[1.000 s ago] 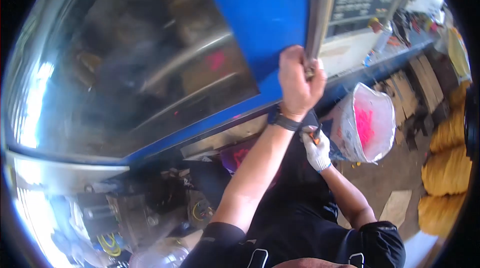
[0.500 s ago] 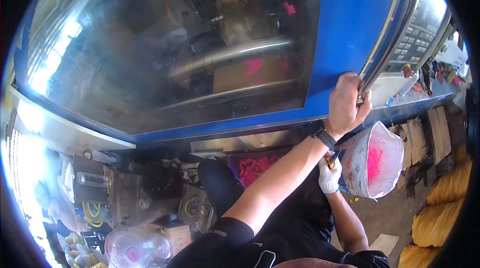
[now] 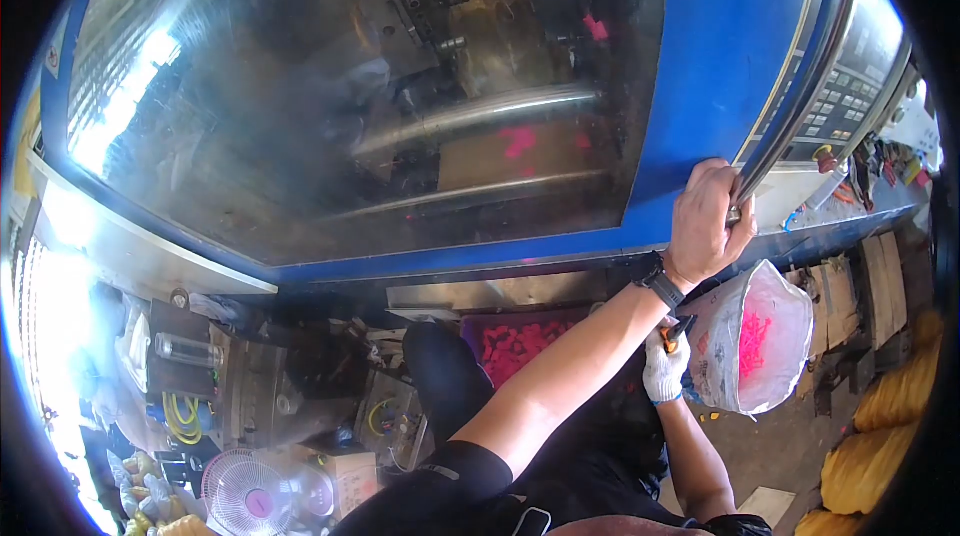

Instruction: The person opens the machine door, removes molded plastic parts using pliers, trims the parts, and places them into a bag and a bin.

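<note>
My left hand (image 3: pixel 705 223), bare with a dark watch on the wrist, is wrapped round the metal door handle (image 3: pixel 737 206) at the right edge of the blue machine door (image 3: pixel 715 46). Below it, my right hand (image 3: pixel 663 364) wears a white glove and grips a tool with black and orange handles (image 3: pixel 672 338); its working end is hard to make out. Just right of the glove stands a white sack (image 3: pixel 722 336) with pink pieces (image 3: pixel 755 344) inside. Through the door's window (image 3: pixel 400 176) show metal bars and some pink pieces.
A purple crate (image 3: pixel 470 331) of pink parts lies under my left forearm. The control panel (image 3: pixel 838 101) is at upper right, above a ledge with tools. A fan (image 3: pixel 250 496) stands at lower left, yellow sacks (image 3: pixel 875 466) at lower right, cardboard (image 3: pixel 882 276) behind the white sack.
The whole view has shifted slightly, so the door, handle and both hands appear a little lower and farther right. Both hands keep their grips.
</note>
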A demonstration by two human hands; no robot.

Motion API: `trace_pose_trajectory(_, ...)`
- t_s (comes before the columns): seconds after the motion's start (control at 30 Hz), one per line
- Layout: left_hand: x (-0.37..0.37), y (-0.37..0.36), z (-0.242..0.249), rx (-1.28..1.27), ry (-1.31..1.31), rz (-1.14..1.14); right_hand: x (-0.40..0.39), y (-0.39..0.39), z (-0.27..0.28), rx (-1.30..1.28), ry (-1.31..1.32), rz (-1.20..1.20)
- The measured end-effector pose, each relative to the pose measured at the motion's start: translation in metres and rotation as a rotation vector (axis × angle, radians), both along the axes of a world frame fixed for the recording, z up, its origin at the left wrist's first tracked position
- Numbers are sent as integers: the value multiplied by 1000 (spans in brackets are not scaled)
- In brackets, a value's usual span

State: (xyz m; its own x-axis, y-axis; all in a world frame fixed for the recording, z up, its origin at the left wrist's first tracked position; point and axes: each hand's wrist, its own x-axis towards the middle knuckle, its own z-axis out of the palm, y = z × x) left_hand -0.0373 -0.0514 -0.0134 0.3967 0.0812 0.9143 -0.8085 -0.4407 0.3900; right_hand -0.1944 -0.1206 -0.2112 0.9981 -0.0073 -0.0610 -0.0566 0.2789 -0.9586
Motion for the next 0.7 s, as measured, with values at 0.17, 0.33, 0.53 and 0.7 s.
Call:
trace_pose_trajectory(0.17,0,1,3,-5,-11,2,1,1,3,44,-12,-12)
trace_pose_trajectory(0.33,2,0,2,-11,-1,6,2,0,5,65,1,-8)
trace_pose_trajectory(0.53,5,-1,4,-15,1,6,6,-2,10,62,-5,-5)
trace_pose_trajectory(0.7,5,0,5,-26,-11,3,6,-1,15,59,-5,-5)
